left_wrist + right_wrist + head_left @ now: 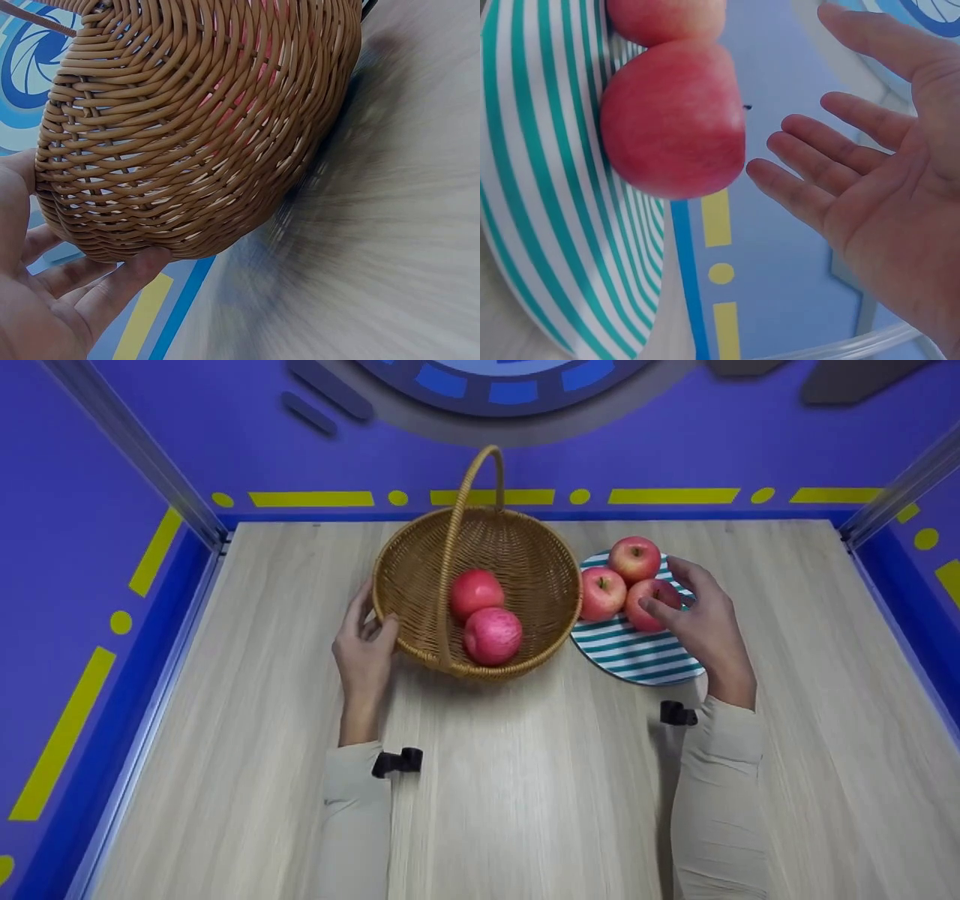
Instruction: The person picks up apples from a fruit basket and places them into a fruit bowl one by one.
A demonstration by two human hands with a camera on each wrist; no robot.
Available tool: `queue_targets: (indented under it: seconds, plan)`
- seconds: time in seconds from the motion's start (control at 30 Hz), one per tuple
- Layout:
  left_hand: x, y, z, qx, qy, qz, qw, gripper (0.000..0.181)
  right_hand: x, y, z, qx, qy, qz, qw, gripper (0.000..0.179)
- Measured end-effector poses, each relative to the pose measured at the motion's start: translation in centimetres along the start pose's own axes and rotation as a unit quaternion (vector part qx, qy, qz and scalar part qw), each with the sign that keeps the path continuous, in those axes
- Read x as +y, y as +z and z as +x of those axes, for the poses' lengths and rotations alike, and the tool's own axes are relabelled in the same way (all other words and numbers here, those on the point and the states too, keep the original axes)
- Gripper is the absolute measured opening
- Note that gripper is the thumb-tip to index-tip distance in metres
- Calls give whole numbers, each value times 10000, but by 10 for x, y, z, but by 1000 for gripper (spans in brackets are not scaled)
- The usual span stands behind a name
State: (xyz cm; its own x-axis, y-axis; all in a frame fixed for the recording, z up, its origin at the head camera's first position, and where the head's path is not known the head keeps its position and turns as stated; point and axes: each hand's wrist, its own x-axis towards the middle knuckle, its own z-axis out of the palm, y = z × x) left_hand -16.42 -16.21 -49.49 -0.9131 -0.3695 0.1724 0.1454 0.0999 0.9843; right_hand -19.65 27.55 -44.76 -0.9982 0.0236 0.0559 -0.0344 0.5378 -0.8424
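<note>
A brown wicker basket (540, 577) with a tall arched handle stands in the middle of the table, two red apples (493, 636) inside it. At its left side my left hand (365, 652) holds the basket, thumb by the rim and fingers against the outer wall; the left wrist view shows the fingers (124, 289) along the weave. To the right, three more apples sit together on a round mat (637, 656) with teal and white stripes. Over the nearest apple (676, 120) hovers my right hand (705, 622), fingers spread and apart from the fruit in the right wrist view.
The pale wooden table (517, 795) has blue printed panels (315, 450) behind it and at both sides. Metal posts (142, 442) rise at the back corners. The mat's left edge lies close against the basket.
</note>
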Motion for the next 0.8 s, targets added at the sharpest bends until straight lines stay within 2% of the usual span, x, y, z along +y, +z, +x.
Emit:
queue_targets:
  seconds: [0.2, 0.4, 0.53, 0.67, 0.8]
  plan:
    - [1, 0, 0, -35, -82, -44, 10000, 61, -7, 6, 0, -4, -224, -19, 9997, 72]
    - [3, 1, 0, 20, -212, 35, 9998, 61, -14, 8, -4, -60, -266, -66, 9996, 70]
    - [4, 1, 2, 54, -255, -28, 9997, 62, -20, 9, -6, -46, -391, 110, 9992, 68]
    - [4, 1, 2, 66, -277, -85, 9996, 62, -26, 14, -8, 3, -776, 293, 9966, 64]
    - [2, 2, 1, 40, -250, -93, 9996, 62, -34, 23, -7, 19, -1164, 140, 9931, 64]
